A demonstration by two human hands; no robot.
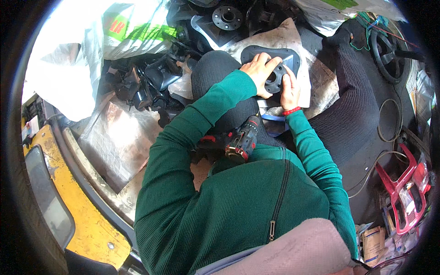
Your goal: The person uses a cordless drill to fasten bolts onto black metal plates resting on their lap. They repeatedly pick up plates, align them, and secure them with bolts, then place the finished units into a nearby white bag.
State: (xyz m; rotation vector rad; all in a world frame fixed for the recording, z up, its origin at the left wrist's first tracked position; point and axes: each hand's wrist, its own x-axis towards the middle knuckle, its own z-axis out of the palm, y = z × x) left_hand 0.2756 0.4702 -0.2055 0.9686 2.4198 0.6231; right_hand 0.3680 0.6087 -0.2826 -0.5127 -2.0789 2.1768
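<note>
A black part [249,53] with a broad rounded flange and a raised round hub with holes rests on a cloth-like sheet [287,34] in front of my knees. Over the left side of the hub curls my left hand [261,74], its fingers spread across the top edge and its thumb lower down. From the right, my right hand [290,91], with a red band at the wrist, presses its fingers along the hub's side. Both hands are closed about the part; their undersides are hidden. Across my lap lies a black and red cordless drill [242,140], its tip toward the part.
More black parts [228,18] are piled at the far side, and others [156,75] lie left of my knee. White plastic bags [68,59] stand far left. A yellow panel [87,197] borders the near left. At right are a black wheel [387,57], cables and a red frame [405,192].
</note>
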